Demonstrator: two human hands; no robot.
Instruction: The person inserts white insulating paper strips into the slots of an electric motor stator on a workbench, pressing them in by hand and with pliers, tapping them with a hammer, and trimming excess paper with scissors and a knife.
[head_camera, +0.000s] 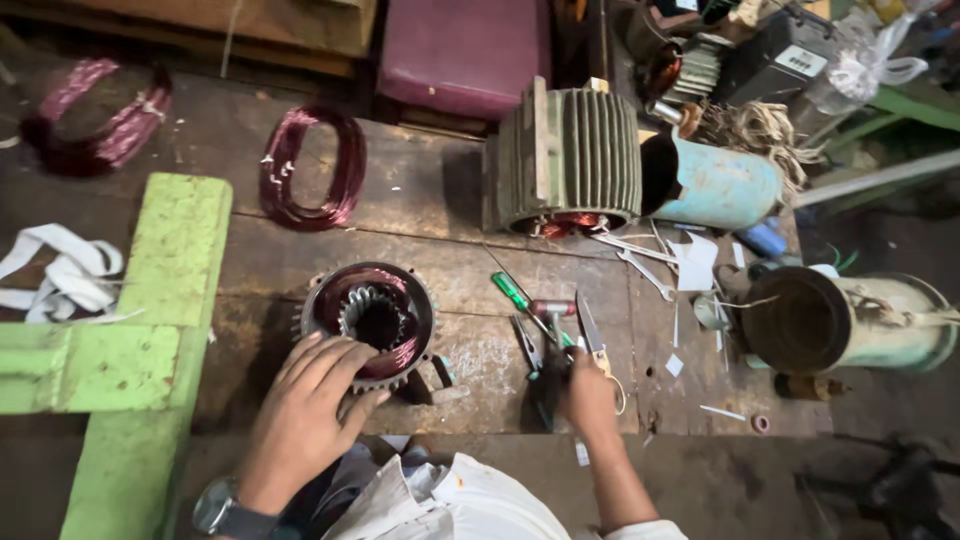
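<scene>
Down near the front edge of the wooden workbench (300, 270), the left hand (305, 415) lies flat on the small stator (370, 322), fingers spread and resting over its near rim — touching, not clasping. That stator sits toward the front left of the bench, its copper windings ringing an open bore. Bare wood lies between it and the loose coil of reddish wire (312, 168) farther back, so there is free room behind and to its left, up to the green painted frame (150, 300) along the left edge.

The right hand (590, 395) is closed around the handle of a hammer (553, 330), held over a cluster of hand tools at the front middle: a green-handled screwdriver (512, 291), scissors (597, 345), and spanners (640, 262) toward the right. Room there is tight.

At the back edge stands a large ribbed motor housing (565, 160), with a blue cylinder (715, 185) just beside it — a rusty-mouthed pale casing (850, 320) lies at the right edge. Which tool parts sit under the right hand is hard to make out; the wrist hides them.
</scene>
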